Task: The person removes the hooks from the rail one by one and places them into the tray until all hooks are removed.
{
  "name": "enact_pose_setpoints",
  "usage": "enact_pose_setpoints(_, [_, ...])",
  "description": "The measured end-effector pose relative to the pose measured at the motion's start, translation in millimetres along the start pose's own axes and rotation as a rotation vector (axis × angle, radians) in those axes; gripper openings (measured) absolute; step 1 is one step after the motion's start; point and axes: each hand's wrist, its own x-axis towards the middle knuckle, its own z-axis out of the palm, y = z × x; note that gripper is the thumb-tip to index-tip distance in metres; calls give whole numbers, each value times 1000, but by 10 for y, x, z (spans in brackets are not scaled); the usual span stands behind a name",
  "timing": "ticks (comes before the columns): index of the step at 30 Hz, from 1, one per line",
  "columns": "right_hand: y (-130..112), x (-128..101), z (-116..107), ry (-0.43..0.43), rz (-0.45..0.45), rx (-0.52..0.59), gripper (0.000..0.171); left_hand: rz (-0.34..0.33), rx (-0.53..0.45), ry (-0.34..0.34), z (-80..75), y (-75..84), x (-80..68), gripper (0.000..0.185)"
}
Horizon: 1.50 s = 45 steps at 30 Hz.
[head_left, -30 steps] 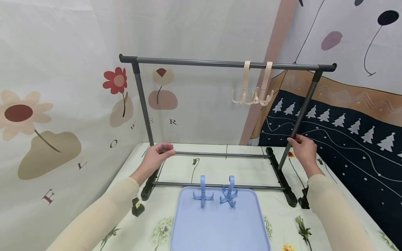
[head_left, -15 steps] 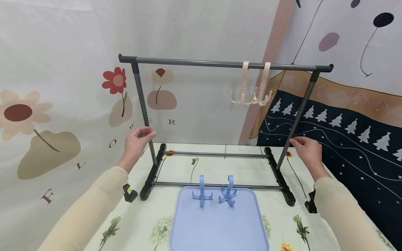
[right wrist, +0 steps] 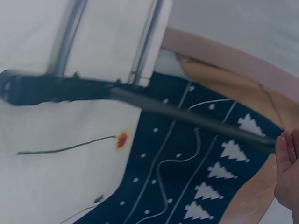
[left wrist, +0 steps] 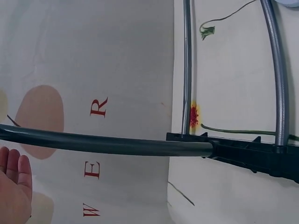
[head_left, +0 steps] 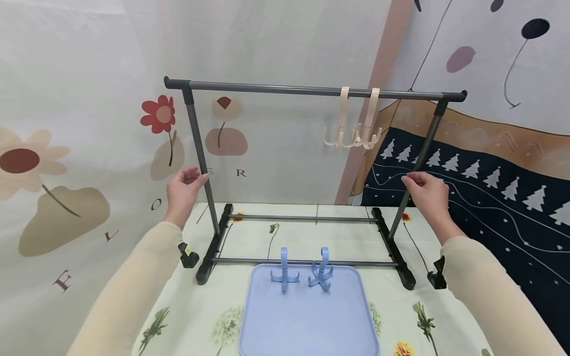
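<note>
We wear long cream sleeves (head_left: 126, 287); beside their cuffs (head_left: 170, 233) sit small black devices (head_left: 190, 259), the left one marked yellow.

Pale wall cloth (head_left: 276, 39) behind desk (head_left: 343, 237), printed with red flower (head_left: 158, 114), beige flower (head_left: 20, 160), spaced letters (head_left: 241, 172). Pinkish stripe (head_left: 380, 54) slanting near corner. Right-hand cloth (head_left: 490, 222): white trees (head_left: 534, 199) on navy, tan band (head_left: 472, 133) above. White flower-patterned cover (head_left: 294, 240) on desk. Light soft, even.
</note>
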Motion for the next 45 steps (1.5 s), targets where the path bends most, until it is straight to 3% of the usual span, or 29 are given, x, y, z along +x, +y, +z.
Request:
enact_pose_setpoints(8, [-405, 133, 11, 38, 0, 105, 56, -19, -38, 20, 18, -14, 67, 49])
enact_pose_setpoints(23, [-1158, 313, 171, 148, -74, 276, 49, -1, -58, 64, 21, -105, 132, 28])
enact_pose_setpoints(30, [-1450, 393, 295, 218, -50, 385, 44, 23, -50, 62, 33, -114, 139, 31])
enact_pose_setpoints(37, [-1647, 452, 435, 290, 24, 444, 41, 24, -43, 63, 91, -92, 111, 33])
enact_pose_setpoints(45, [-1701, 491, 534, 376, 56, 469, 40, 27, -47, 50, 181, -78, 106, 35])
